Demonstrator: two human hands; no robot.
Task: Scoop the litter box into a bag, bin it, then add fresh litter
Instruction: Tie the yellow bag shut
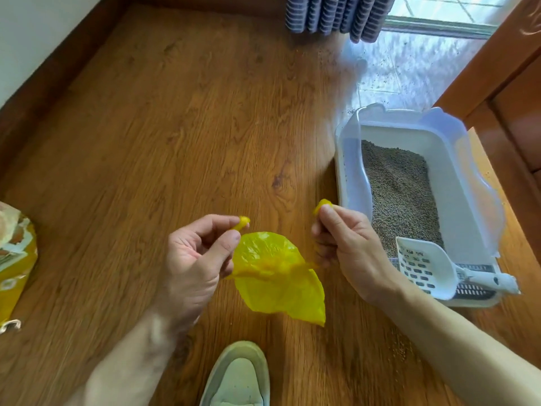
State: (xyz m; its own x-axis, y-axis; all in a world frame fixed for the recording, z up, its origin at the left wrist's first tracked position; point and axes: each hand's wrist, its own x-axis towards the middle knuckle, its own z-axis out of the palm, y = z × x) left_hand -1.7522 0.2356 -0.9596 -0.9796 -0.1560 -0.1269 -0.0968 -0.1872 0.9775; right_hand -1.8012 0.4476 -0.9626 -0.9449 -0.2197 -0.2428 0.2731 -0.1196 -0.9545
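L hand + R hand each pinch handle of yellow bag, bag hanging btwn over wood floor; litter box at 3 o'clock, scoop lying inside; litter sack at 9

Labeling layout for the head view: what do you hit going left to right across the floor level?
litter bag → left hand → yellow bag → right hand → scoop, resting at the near end of the litter box.
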